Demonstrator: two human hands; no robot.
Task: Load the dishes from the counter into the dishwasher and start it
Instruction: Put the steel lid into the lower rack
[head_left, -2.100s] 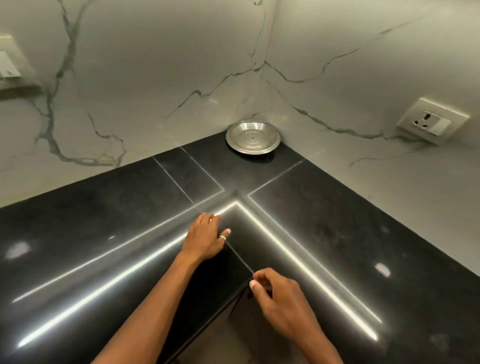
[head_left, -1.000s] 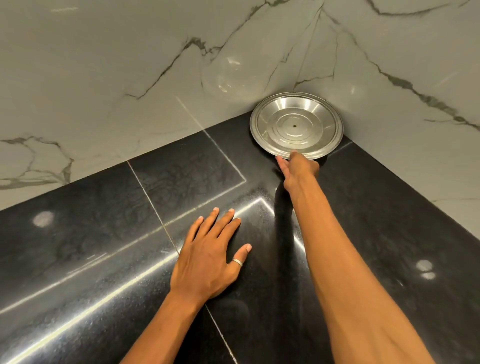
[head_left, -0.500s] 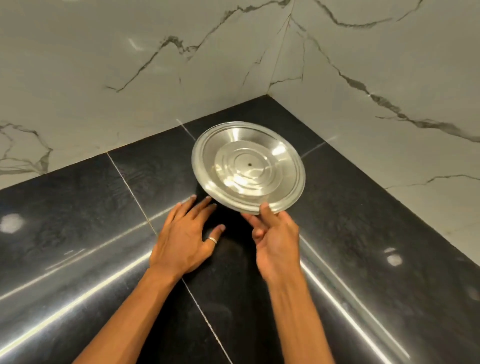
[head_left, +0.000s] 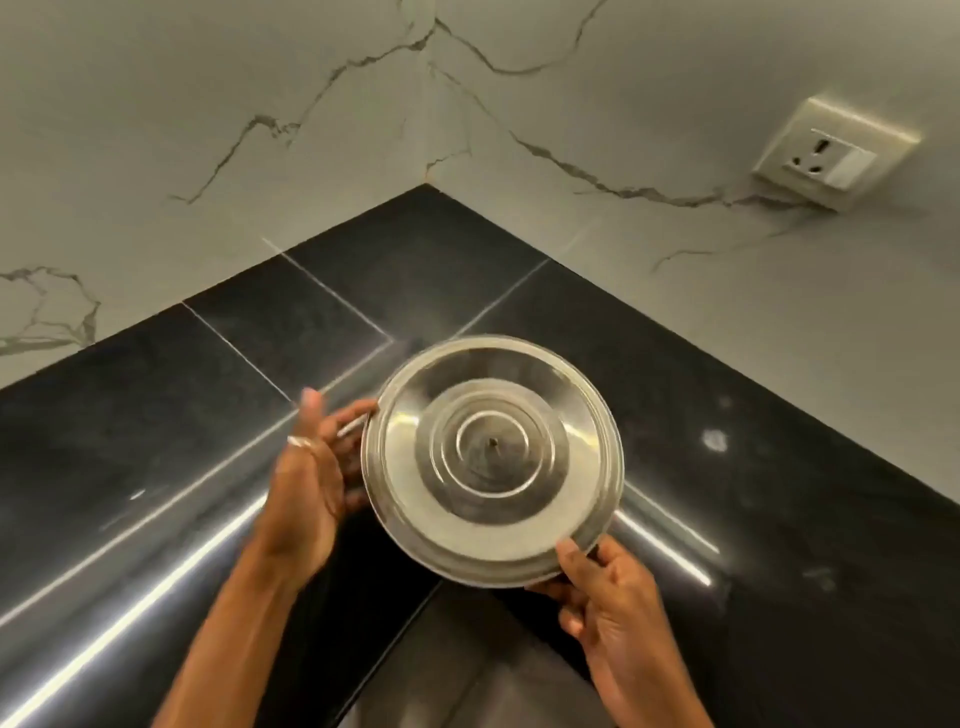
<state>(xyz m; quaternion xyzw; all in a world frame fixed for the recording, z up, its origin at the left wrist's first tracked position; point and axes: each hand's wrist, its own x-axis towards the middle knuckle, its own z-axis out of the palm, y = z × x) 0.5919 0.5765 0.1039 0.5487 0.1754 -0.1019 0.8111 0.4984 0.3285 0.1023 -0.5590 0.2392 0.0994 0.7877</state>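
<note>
A round steel plate (head_left: 492, 462) with raised rings and a small centre hole hangs tilted above the inner corner of the black counter (head_left: 208, 415). My right hand (head_left: 613, 618) pinches its lower right rim, thumb on top. My left hand (head_left: 311, 483), a ring on one finger, is raised beside the plate's left rim with its fingers spread and their tips at the edge; a firm grip there is not visible. No dishwasher is in view.
Grey marble walls meet in a corner behind the L-shaped counter. A wall socket (head_left: 831, 156) sits on the right wall. The counter's front edge runs along the bottom, with darker floor or cabinet below between my arms.
My right hand has carried the plate from the back corner toward me and lifted it. My left hand has left the counter and come up to the plate's left edge.
</note>
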